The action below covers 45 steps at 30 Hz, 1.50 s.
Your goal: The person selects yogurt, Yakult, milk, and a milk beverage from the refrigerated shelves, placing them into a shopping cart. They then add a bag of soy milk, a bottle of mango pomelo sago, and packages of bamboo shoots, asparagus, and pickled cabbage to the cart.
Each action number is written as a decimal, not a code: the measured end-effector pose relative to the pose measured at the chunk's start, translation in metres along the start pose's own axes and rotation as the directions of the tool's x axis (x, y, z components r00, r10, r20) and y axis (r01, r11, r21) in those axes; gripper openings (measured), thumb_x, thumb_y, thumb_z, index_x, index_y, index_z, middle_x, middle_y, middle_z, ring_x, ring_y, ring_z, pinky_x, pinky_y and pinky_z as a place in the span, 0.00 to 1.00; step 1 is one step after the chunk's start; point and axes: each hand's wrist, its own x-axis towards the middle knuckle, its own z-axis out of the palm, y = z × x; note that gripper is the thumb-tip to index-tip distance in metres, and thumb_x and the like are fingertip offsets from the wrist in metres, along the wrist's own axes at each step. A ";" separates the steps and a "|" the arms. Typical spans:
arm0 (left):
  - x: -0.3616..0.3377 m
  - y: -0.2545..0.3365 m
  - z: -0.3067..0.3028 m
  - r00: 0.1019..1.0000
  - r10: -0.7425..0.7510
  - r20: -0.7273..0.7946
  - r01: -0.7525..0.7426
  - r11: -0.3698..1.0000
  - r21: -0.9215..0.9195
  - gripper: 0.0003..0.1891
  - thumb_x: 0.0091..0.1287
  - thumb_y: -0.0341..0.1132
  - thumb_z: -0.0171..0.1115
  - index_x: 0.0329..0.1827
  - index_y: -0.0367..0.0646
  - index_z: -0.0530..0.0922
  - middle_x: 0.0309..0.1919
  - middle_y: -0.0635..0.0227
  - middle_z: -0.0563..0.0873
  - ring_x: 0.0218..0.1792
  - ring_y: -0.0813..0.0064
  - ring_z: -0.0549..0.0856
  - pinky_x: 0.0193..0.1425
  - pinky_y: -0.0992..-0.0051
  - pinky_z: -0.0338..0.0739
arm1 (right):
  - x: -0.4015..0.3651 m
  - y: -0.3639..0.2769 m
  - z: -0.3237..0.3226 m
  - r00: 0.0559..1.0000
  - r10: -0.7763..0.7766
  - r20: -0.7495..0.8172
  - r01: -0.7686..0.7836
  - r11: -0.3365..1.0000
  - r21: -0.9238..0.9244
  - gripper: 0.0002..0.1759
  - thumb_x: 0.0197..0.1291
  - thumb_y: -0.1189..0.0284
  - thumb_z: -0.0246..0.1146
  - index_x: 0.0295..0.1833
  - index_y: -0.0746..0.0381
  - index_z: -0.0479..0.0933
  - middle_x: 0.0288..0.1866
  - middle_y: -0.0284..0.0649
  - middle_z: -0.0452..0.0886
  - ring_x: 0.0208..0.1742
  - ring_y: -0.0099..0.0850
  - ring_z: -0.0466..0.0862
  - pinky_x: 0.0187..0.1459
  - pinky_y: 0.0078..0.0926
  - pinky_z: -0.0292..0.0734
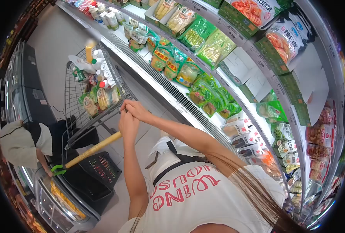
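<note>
My right hand (pixel 136 110) and my left hand (pixel 128 119) are closed together at the near right corner of a shopping cart (pixel 74 110). The fingers overlap, and whatever may lie inside them is hidden. Under my left forearm runs the cart's yellow handle bar (pixel 95 150), with a green end cap (pixel 58 169) at its far left. In the cart basket lie white bottles (pixel 98 54), a red-capped bottle (pixel 104 84), a bottle with yellowish contents (pixel 89 52) and several bagged foods (pixel 102 99).
Another person in a beige top (pixel 19 143) stands to the left, a hand near the green cap. A black basket (pixel 97 171) hangs beneath the handle. Refrigerated shelves (pixel 172 87) with packaged vegetables (pixel 217 50) line the right. Freezer cabinets (pixel 25 85) stand at left.
</note>
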 end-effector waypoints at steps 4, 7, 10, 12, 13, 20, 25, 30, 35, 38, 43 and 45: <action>-0.035 0.001 0.006 0.995 0.084 -0.056 -0.086 0.996 -0.037 0.13 0.63 0.35 0.54 0.44 0.38 0.81 0.46 0.52 0.81 0.46 0.47 0.81 0.47 0.55 0.74 | -0.034 -0.002 0.009 0.996 -0.014 -0.090 0.016 1.000 0.020 0.15 0.58 0.69 0.48 0.33 0.68 0.77 0.31 0.46 0.83 0.34 0.36 0.82 0.40 0.33 0.76; -0.054 0.003 0.010 0.994 0.108 -0.009 -0.109 0.991 -0.083 0.14 0.62 0.35 0.56 0.48 0.39 0.79 0.49 0.52 0.80 0.48 0.48 0.80 0.48 0.56 0.74 | -0.057 -0.010 0.010 0.993 0.091 -0.070 -0.088 0.995 0.048 0.14 0.60 0.73 0.47 0.36 0.67 0.78 0.33 0.42 0.83 0.38 0.30 0.81 0.44 0.28 0.75; -0.075 -0.003 0.019 0.980 0.193 -0.046 -0.198 0.972 -0.127 0.21 0.61 0.32 0.56 0.58 0.40 0.72 0.55 0.52 0.77 0.52 0.48 0.78 0.51 0.57 0.74 | -0.069 -0.016 0.018 0.981 0.081 -0.175 -0.075 0.997 0.036 0.14 0.57 0.71 0.49 0.32 0.68 0.76 0.28 0.44 0.83 0.31 0.34 0.83 0.36 0.30 0.77; -0.088 -0.004 0.023 0.977 0.205 -0.058 -0.212 0.963 -0.167 0.21 0.61 0.30 0.55 0.59 0.40 0.72 0.55 0.51 0.76 0.53 0.48 0.77 0.52 0.57 0.74 | -0.077 -0.020 0.020 0.972 0.119 -0.203 -0.113 0.993 0.039 0.13 0.57 0.72 0.49 0.31 0.68 0.76 0.27 0.42 0.83 0.29 0.32 0.83 0.35 0.28 0.77; -0.093 -0.004 0.024 0.976 0.207 -0.068 -0.216 0.958 -0.186 0.22 0.60 0.29 0.55 0.59 0.40 0.72 0.56 0.51 0.76 0.53 0.48 0.77 0.52 0.57 0.74 | -0.081 -0.022 0.020 0.966 0.146 -0.213 -0.137 0.989 0.054 0.13 0.57 0.72 0.49 0.31 0.68 0.75 0.27 0.42 0.82 0.29 0.30 0.83 0.34 0.27 0.77; -0.116 0.007 0.014 0.989 0.148 0.025 -0.138 0.965 -0.221 0.16 0.60 0.26 0.53 0.53 0.38 0.75 0.53 0.48 0.76 0.53 0.45 0.76 0.54 0.58 0.72 | -0.099 -0.030 0.018 0.952 0.278 -0.125 -0.266 0.958 0.107 0.10 0.56 0.73 0.51 0.36 0.68 0.75 0.31 0.44 0.82 0.33 0.33 0.84 0.36 0.28 0.77; -0.109 0.015 -0.003 0.945 0.058 0.323 -0.111 0.983 0.149 0.14 0.60 0.27 0.58 0.50 0.40 0.76 0.54 0.45 0.74 0.56 0.45 0.74 0.55 0.58 0.71 | -0.074 -0.076 -0.060 0.979 0.153 -0.134 -0.188 0.930 -0.317 0.13 0.55 0.73 0.54 0.44 0.68 0.75 0.40 0.50 0.81 0.43 0.42 0.83 0.44 0.36 0.76; -0.029 0.101 -0.012 0.943 0.329 -0.040 -0.301 0.901 0.313 0.17 0.60 0.34 0.64 0.52 0.41 0.77 0.53 0.47 0.75 0.54 0.46 0.74 0.54 0.55 0.71 | -0.012 -0.042 -0.227 0.775 0.060 -0.629 -0.204 0.966 -0.159 0.17 0.58 0.69 0.56 0.50 0.67 0.74 0.45 0.47 0.81 0.36 0.36 0.84 0.40 0.32 0.77; 0.136 0.190 0.109 0.823 0.552 0.138 -0.368 0.702 -0.610 0.23 0.62 0.31 0.62 0.60 0.38 0.72 0.57 0.53 0.76 0.58 0.52 0.75 0.62 0.61 0.69 | 0.065 -0.020 -0.368 0.582 -0.059 -0.811 -0.272 0.926 -0.262 0.21 0.57 0.67 0.59 0.53 0.68 0.73 0.51 0.52 0.78 0.46 0.42 0.80 0.49 0.34 0.74; 0.198 0.237 0.144 0.839 0.542 0.048 -0.416 0.696 -0.585 0.28 0.62 0.30 0.60 0.67 0.39 0.66 0.64 0.51 0.71 0.65 0.53 0.69 0.67 0.61 0.65 | 0.094 -0.017 -0.414 0.552 -0.104 -0.827 -0.425 0.819 -0.387 0.22 0.58 0.65 0.62 0.53 0.68 0.71 0.44 0.46 0.79 0.34 0.30 0.82 0.36 0.30 0.79; 0.278 0.267 0.180 0.828 0.419 0.371 -0.244 0.867 -0.434 0.35 0.63 0.27 0.57 0.75 0.42 0.56 0.75 0.54 0.55 0.74 0.52 0.56 0.74 0.60 0.58 | 0.113 -0.002 -0.449 0.650 -0.198 -0.734 -0.439 0.691 -0.574 0.22 0.61 0.60 0.60 0.52 0.67 0.75 0.35 0.45 0.80 0.34 0.36 0.83 0.38 0.37 0.78; 0.285 0.268 0.186 0.795 0.365 0.485 -0.092 0.862 -0.499 0.37 0.63 0.25 0.56 0.76 0.41 0.52 0.77 0.56 0.50 0.75 0.52 0.53 0.76 0.59 0.55 | 0.117 0.005 -0.460 0.663 -0.484 -0.572 -0.357 0.467 -0.809 0.22 0.62 0.58 0.59 0.51 0.66 0.76 0.34 0.44 0.80 0.35 0.38 0.83 0.39 0.38 0.77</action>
